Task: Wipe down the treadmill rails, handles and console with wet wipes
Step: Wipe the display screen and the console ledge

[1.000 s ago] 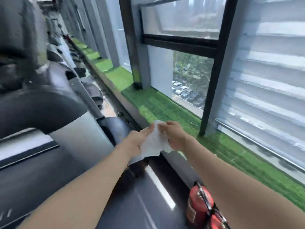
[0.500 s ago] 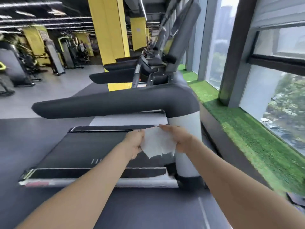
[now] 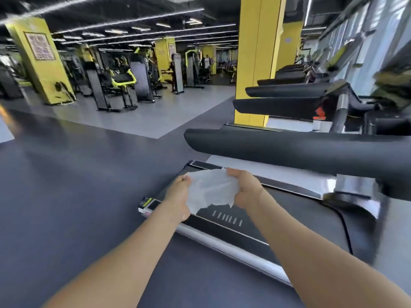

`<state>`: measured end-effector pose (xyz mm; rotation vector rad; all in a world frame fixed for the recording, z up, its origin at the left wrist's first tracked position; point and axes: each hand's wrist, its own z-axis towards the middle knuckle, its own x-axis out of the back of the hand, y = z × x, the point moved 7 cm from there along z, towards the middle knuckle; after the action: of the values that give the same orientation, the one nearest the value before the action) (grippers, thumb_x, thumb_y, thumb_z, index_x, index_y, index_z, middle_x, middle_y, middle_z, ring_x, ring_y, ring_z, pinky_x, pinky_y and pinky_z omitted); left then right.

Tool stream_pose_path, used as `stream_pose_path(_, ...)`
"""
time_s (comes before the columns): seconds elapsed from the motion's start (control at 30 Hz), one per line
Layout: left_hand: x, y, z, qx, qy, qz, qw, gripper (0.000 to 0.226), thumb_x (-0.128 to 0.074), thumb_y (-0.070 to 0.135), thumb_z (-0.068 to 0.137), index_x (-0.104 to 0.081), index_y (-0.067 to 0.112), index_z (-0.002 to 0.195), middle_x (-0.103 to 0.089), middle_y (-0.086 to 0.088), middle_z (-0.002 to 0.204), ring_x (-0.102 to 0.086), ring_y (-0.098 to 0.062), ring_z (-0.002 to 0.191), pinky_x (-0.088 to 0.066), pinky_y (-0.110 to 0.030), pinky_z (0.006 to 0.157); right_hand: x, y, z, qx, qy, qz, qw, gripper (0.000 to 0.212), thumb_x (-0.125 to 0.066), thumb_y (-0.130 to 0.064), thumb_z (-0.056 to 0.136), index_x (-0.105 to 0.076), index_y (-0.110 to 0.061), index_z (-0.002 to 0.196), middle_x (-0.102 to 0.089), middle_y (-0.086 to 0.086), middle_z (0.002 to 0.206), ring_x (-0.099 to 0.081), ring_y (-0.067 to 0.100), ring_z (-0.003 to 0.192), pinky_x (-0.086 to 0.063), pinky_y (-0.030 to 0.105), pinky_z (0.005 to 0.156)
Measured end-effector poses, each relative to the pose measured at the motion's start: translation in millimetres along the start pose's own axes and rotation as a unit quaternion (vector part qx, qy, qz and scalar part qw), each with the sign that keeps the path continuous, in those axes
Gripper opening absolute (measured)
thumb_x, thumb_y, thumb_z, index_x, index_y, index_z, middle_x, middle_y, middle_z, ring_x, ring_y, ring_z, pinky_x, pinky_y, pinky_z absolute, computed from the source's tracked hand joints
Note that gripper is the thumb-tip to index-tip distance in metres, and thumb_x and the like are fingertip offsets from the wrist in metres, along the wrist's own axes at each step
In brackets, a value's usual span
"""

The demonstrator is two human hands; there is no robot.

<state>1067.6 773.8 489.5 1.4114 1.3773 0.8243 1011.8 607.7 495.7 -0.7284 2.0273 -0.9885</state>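
Observation:
A white wet wipe (image 3: 211, 188) is stretched between both hands in front of me. My left hand (image 3: 179, 194) pinches its left edge and my right hand (image 3: 245, 190) grips its right edge. Below and behind them lies the treadmill's black belt (image 3: 278, 218) with its silver side rail (image 3: 226, 245). The thick black handrail (image 3: 289, 148) runs across at mid-height, just beyond the hands and apart from them. The console is out of view to the right.
More treadmill handrails (image 3: 278, 106) line up behind, beside a yellow pillar (image 3: 255, 63). Dark grey floor (image 3: 66, 185) spreads to the left. Weight machines (image 3: 120, 85) stand far back on the lighter floor.
My view has swung left, from the window and green ledge to the treadmill and gym hall. Both hands have kept hold of the wipe, now spread a little wider.

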Motion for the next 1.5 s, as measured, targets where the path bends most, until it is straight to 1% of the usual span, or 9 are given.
stream_pose_path(0.17,50,36,78,-0.009,0.044,-0.025,0.999,0.012,-0.048,0.027,0.098,-0.059,0.026,0.093,-0.059,-0.008,0.117,-0.058,-0.032,0.107,-0.048,-0.049,0.095,-83,-1,77,0.006,-0.04,-0.144,0.989,0.019,-0.061,-0.026,0.091,-0.063,-0.007,0.093,-0.069,0.014,0.1,-0.065,0.029,0.083,-0.053,0.043,0.087)
stream_pose_path(0.33,96,88,165,0.02,0.013,-0.051,0.998,0.031,-0.057,0.031,0.092,-0.062,0.02,0.12,-0.063,-0.011,0.12,-0.062,-0.031,0.106,-0.05,-0.043,0.088,-185,-3,135,-0.097,-0.203,-0.171,0.959,0.029,-0.06,-0.035,0.092,-0.062,-0.009,0.08,-0.066,0.003,0.068,-0.064,0.018,0.061,-0.054,0.027,0.057)
stream_pose_path(0.53,156,135,255,0.012,0.012,-0.009,1.0,0.051,-0.065,0.054,0.08,-0.064,0.021,0.118,-0.068,-0.007,0.114,-0.065,-0.029,0.104,-0.052,-0.04,0.085,-292,4,212,-0.08,-0.242,-0.141,0.957,0.036,-0.064,-0.009,0.088,-0.058,0.003,0.121,-0.066,0.015,0.114,-0.064,0.03,0.097,-0.053,0.037,0.078)
stream_pose_path(0.63,188,156,309,-0.016,0.053,-0.02,0.998,0.031,-0.06,0.042,0.091,-0.061,0.025,0.117,-0.066,-0.004,0.112,-0.063,-0.028,0.102,-0.05,-0.043,0.088,-337,4,256,-0.065,-0.248,-0.079,0.963,0.017,-0.055,-0.011,0.094,-0.062,0.001,0.103,-0.068,0.014,0.098,-0.065,0.025,0.081,-0.056,0.03,0.064)
stream_pose_path(0.83,228,185,423,0.003,0.083,-0.01,0.997,0.016,-0.059,0.045,0.09,-0.057,0.037,0.103,-0.057,-0.002,0.126,-0.057,-0.031,0.111,-0.045,-0.054,0.098,-400,9,361,-0.048,-0.122,0.013,0.991,0.033,-0.057,-0.02,0.094,-0.055,0.009,0.109,-0.067,0.017,0.104,-0.066,0.034,0.085,-0.056,0.038,0.068)
stream_pose_path(0.97,224,226,495,-0.005,0.049,0.02,0.999,0.023,-0.053,0.044,0.092,-0.06,0.03,0.11,-0.061,-0.001,0.12,-0.059,-0.028,0.108,-0.046,-0.047,0.098,-433,-15,410,-0.003,-0.058,-0.026,0.998,0.031,-0.058,-0.024,0.093,-0.054,0.001,0.075,-0.054,0.006,0.062,-0.052,0.023,0.054,-0.045,0.035,0.065)
stream_pose_path(1.13,157,241,569,0.044,-0.082,0.06,0.994,0.021,-0.06,0.037,0.085,-0.061,0.016,0.083,-0.066,-0.003,0.087,-0.06,-0.023,0.078,-0.044,-0.03,0.073,-439,-26,458,-0.043,-0.1,-0.016,0.994,0.05,-0.049,-0.051,0.093,-0.064,-0.006,0.11,-0.071,0.009,0.096,-0.069,0.023,0.081,-0.055,0.031,0.064)
stream_pose_path(1.3,86,246,639,0.05,-0.171,0.057,0.982,0.027,-0.056,0.043,0.093,-0.06,0.021,0.108,-0.067,-0.006,0.102,-0.064,-0.022,0.085,-0.051,-0.032,0.072,-408,-60,517,-0.02,-0.059,-0.038,0.997,0.023,-0.065,-0.018,0.088,-0.061,-0.007,0.109,-0.071,0.005,0.084,-0.068,0.018,0.073,-0.055,0.026,0.058)
stream_pose_path(1.5,3,262,705,-0.053,-0.208,0.238,0.947,0.033,-0.063,-0.005,0.081,-0.057,0.01,0.111,-0.064,-0.011,0.101,-0.06,-0.026,0.085,-0.05,-0.034,0.072,-356,-129,593,0.08,0.09,-0.132,0.984,0.009,-0.058,-0.003,0.088,-0.061,-0.001,0.097,-0.065,0.014,0.095,-0.064,0.031,0.088,-0.054,0.045,0.084)
